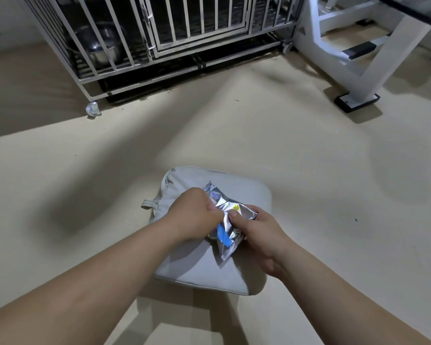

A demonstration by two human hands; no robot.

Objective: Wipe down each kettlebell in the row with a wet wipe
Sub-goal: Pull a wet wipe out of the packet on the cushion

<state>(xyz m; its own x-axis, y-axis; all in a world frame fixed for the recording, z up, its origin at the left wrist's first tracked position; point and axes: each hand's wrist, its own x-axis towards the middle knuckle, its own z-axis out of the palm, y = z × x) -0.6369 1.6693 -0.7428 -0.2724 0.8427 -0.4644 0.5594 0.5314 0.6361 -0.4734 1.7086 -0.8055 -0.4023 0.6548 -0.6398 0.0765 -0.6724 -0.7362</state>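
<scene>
Silver wipe packet (print unreadable) gripped by both hands.

The wipe packet is crinkled silver foil, glossy, with a blue printed strip. Under it the cushion is pale grey cloth, matt and smooth (a sewn loop at one edge). The cage is bare shiny metal bars. The floor looks matt beige. The frame is white-painted metal.

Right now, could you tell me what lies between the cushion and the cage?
Only bare floor between the cushion and the cage, in the head view.
</scene>
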